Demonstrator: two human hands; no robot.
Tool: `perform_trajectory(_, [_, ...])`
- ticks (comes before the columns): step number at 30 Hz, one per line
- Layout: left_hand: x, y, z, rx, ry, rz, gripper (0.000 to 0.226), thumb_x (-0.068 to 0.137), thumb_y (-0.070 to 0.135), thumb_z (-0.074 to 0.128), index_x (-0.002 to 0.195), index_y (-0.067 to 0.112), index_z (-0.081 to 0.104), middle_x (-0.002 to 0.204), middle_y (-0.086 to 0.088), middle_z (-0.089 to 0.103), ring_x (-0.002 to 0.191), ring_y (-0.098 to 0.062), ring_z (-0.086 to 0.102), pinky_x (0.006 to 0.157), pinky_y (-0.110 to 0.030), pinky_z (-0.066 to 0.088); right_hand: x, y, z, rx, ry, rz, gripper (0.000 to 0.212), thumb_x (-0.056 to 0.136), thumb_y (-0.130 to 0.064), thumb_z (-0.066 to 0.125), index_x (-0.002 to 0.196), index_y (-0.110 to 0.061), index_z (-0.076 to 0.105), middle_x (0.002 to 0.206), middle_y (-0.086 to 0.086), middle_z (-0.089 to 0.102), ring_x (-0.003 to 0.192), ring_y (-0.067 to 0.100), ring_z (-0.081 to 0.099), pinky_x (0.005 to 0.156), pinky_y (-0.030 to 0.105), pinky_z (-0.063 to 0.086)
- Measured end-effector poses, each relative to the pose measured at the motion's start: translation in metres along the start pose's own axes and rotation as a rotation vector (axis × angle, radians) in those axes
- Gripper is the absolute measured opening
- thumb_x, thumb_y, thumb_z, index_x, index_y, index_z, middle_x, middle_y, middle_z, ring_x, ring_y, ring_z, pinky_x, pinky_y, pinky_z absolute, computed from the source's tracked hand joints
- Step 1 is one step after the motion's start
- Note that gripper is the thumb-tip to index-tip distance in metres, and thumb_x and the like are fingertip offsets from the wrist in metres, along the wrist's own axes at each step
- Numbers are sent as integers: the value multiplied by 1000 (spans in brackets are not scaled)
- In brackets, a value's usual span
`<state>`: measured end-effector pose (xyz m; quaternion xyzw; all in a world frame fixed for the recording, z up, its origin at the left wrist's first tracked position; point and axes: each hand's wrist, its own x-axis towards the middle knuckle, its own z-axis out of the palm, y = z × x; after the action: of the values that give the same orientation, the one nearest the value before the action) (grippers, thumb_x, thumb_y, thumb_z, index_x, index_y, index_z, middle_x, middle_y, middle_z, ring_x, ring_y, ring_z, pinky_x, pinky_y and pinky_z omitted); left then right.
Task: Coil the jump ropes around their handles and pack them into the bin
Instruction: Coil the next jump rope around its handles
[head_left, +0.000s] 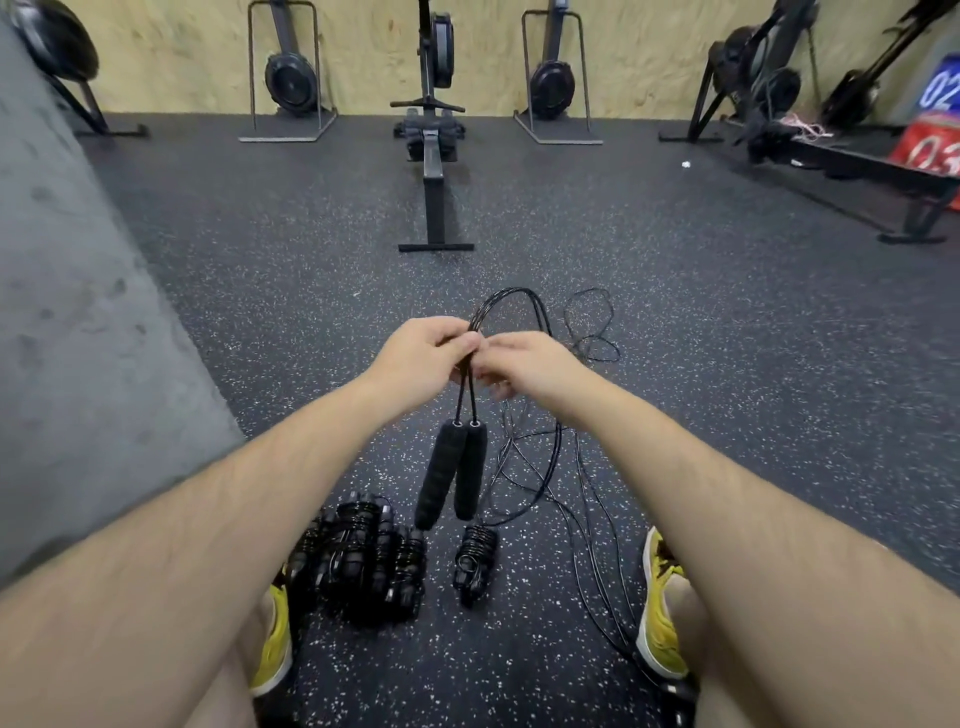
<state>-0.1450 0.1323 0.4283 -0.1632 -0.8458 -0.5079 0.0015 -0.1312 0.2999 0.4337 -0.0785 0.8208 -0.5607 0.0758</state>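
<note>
A black jump rope hangs in front of me, its two foam handles (451, 470) dangling side by side. My left hand (421, 358) grips the rope's cords just above the handles, and my right hand (524, 366) pinches the same cords beside it. Above my hands the cord rises in a folded loop (511, 306). Loose black cord (540, 467) trails over the floor to the right. A pile of coiled jump ropes (358, 558) lies near my left foot, and one more coiled rope (474, 564) sits beside it. No bin is in view.
I sit on speckled black rubber flooring with yellow shoes (662, 597) either side. A rowing machine (434, 156) stands straight ahead, more of them upright along the plywood wall. A grey concrete wall (67, 312) runs along the left. A black rack (857, 166) lies at right.
</note>
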Motion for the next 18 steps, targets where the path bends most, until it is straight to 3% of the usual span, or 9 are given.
perform_trajectory(4, [-2,12,-1,-64,49,16,23,101,16,57,86,20,74,86,-1,75,80,-11,66,83,-35,54,-9,9,6,39,-74,5,27,85,-9,76,111,-8,68,95,2,70,77,13,60,72,30,54])
perform_trajectory(6, [-4,17,0,-93,46,21,25,102,14,56,86,23,73,86,3,74,83,-9,66,83,-34,54,-14,10,7,-93,-27,7,19,87,-21,75,99,-6,71,79,0,66,61,7,55,62,25,47])
perform_trajectory(9, [-7,22,3,-115,11,47,26,103,18,55,91,30,75,92,11,75,90,-9,67,93,-37,52,-14,10,7,-219,62,-6,27,90,-27,72,78,-3,67,59,-1,54,42,4,39,50,24,32])
perform_trajectory(11, [-8,20,3,-147,-16,48,22,104,23,54,101,31,74,102,13,75,98,-10,68,100,-36,51,-13,5,7,-206,92,-50,30,89,-26,72,70,-5,63,58,-1,54,47,9,41,52,26,33])
perform_trajectory(13, [-10,15,2,-127,-84,29,22,102,39,54,111,30,72,107,10,74,103,-15,68,105,-40,48,-12,-2,6,-110,116,-86,24,91,-18,70,74,-2,65,58,1,55,51,12,46,52,24,36])
perform_trajectory(16, [-18,9,1,-98,-224,-52,48,89,69,51,112,30,70,113,6,74,115,-19,65,112,-46,41,-12,-12,-1,-33,139,-99,18,91,-7,64,73,-3,64,57,4,58,48,11,53,49,19,40])
perform_trajectory(18, [-23,8,1,-117,-273,-85,45,95,62,52,117,27,69,116,7,74,118,-14,65,114,-43,39,-10,-16,-5,-23,124,-101,25,90,-12,68,68,-4,61,61,11,62,51,18,55,54,25,46])
